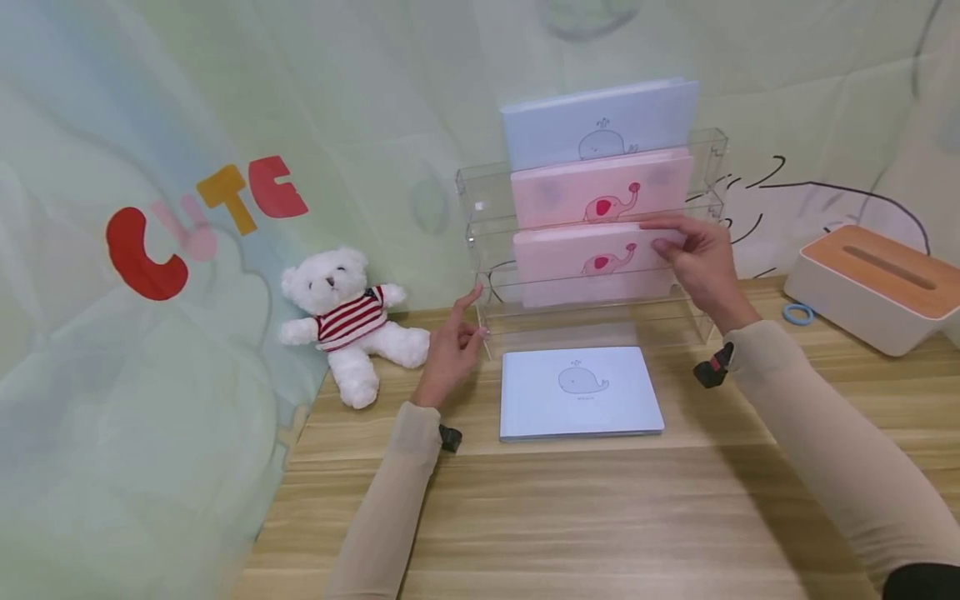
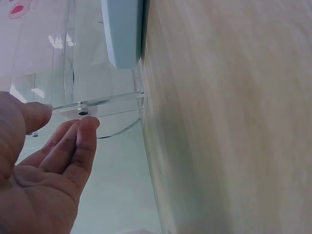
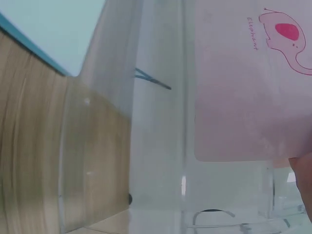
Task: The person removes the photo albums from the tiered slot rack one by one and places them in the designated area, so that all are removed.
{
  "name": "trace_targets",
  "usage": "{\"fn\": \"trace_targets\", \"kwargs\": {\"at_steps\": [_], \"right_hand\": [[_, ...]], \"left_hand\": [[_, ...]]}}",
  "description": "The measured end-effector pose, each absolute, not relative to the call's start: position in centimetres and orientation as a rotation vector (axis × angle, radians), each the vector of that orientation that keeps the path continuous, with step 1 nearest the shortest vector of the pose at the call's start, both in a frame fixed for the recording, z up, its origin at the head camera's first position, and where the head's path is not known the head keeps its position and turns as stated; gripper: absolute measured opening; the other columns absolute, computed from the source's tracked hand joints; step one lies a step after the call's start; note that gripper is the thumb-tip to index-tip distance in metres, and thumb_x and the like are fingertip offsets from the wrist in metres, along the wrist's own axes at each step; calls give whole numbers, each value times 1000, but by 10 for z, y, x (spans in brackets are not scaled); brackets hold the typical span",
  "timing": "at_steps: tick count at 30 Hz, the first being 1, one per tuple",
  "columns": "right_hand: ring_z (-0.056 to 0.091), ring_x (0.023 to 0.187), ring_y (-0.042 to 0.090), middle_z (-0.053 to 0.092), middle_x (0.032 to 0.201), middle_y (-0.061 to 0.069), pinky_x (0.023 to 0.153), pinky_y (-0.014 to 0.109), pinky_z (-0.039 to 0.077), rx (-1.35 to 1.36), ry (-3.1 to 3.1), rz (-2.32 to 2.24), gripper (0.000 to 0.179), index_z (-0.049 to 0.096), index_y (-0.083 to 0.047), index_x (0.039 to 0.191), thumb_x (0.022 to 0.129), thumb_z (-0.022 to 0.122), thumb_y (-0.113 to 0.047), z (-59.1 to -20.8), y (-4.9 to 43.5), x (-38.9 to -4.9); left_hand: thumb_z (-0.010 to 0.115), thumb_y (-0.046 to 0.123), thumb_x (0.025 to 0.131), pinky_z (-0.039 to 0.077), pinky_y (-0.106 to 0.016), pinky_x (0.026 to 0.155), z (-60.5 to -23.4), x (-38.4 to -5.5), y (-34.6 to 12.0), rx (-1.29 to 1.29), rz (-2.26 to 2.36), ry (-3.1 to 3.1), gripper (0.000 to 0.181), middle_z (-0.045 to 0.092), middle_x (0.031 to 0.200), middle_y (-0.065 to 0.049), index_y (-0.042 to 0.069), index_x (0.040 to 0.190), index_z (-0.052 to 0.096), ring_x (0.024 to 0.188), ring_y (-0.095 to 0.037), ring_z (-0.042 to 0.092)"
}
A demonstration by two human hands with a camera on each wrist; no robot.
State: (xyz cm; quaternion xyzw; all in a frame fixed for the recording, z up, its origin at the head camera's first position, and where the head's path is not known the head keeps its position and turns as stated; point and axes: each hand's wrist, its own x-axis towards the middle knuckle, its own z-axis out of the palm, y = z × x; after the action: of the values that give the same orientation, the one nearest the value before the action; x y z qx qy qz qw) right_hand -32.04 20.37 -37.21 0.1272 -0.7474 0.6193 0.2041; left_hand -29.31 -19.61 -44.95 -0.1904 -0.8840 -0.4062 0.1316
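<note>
Grip: right hand point(image 1: 705, 262) pinching lower pink book point(image 1: 558, 258) near its upper right corner, in lowest tier of rack point(image 1: 491, 250); left hand point(image 1: 453, 346) at rack's side, grasp uncertain. Risk: corner-only force could skew the book, jamming it.

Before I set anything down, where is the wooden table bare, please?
The table is bare between the beige sleeves, in front of the flat, pale blue whale book, and between the right sleeve and white wood-topped box. The back is crowded: white plush bear, left hand, clear acrylic rack.
</note>
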Motion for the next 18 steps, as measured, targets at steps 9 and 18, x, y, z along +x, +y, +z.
{"fn": "trace_targets", "kwargs": {"at_steps": [9,18], "right_hand": [[73,116,3,79,133,-6,100,24,59,255,-2013,1692,29,80,-10,129,103,69,-3,-345,221,-313],[75,114,5,80,130,-4,103,28,58,251,-1917,1748,27,80,-9,126,101,72,-5,-328,236,-305]], "left_hand": [[66,10,106,47,-27,62,-450,-293,-194,-564,-1186,-2552,73,81,100,-18,41,166,37,61,-12,57],[67,10,106,49,-28,64,-450,-293,-196,-562,-1182,-2540,72,82,100,-18,37,166,39,65,-13,61]]}}
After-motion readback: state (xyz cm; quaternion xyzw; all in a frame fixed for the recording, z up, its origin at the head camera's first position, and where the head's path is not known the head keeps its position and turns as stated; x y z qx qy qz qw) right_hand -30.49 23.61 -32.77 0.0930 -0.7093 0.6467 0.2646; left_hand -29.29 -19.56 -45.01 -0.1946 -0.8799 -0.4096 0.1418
